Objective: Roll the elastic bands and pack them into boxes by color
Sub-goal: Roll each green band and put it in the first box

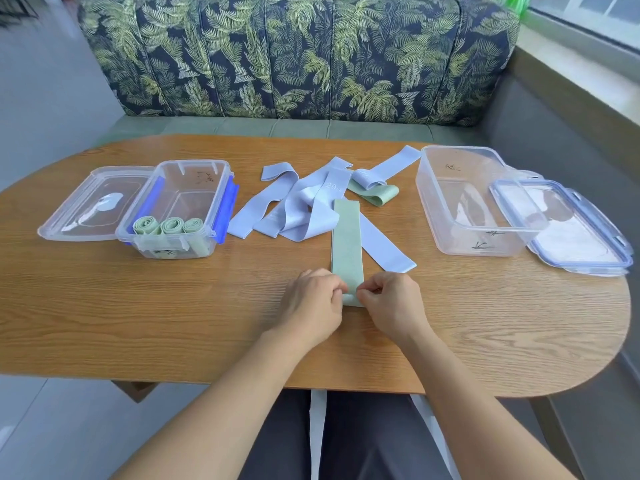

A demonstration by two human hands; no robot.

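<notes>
**A:** How far along?

**B:** Three pale green rolls [169, 226] sit in the clear plastic box with blue clips [207, 188], left of the flat pale green elastic band [346, 237]. The left hand [311, 299] and right hand [391, 303] pinch that band's near end with curled fingers. I'd judge a roll is starting.

**A:** What's left?

**B:** Beyond it lie a second green band [377, 194] and the tangled lilac bands [301, 206], none rolled. Their clear lidless box [436, 202] waits to its right.

**A:** And the setting?

**B:** An oval wooden table [138, 306], with a palm-print sofa [294, 57] behind.

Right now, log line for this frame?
step: rolling green band | left hand, right hand: pinching near end | left box: three green rolls | blue bands: loose
</notes>
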